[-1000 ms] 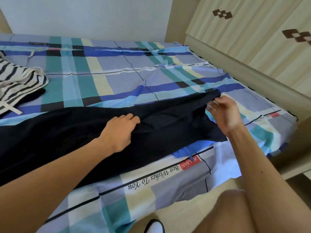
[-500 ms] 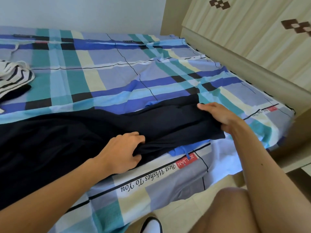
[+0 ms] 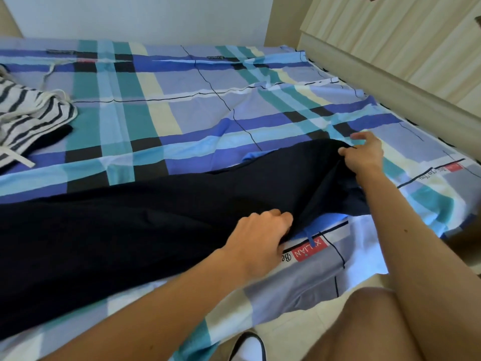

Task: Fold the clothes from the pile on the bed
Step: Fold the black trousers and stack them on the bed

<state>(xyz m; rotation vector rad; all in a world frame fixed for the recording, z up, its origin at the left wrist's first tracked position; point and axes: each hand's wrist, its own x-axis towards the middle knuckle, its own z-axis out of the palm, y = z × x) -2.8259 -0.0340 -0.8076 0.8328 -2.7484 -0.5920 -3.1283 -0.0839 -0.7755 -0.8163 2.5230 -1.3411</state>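
A long dark navy garment [image 3: 135,220] lies stretched across the near half of the bed, running from the left edge to the right. My left hand [image 3: 260,237] grips its near edge in a fist, close to the bed's front. At the garment's far right corner my right hand [image 3: 363,155] pinches the fabric between thumb and fingers, lifting it slightly. A bit of blue cloth [image 3: 326,221] with a cord shows from under the dark garment. A striped white-and-black garment [image 3: 28,113] lies bunched at the far left.
The bed wears a plaid sheet [image 3: 182,108] in blue, teal and cream. A pale wooden wardrobe [image 3: 406,45] stands along the right side. My bare knee [image 3: 372,327] and a shoe [image 3: 247,346] are at the bed's near edge.
My right hand has moved up to the garment's far right corner and now pinches it. My left hand has closed into a tighter grip on the near edge.
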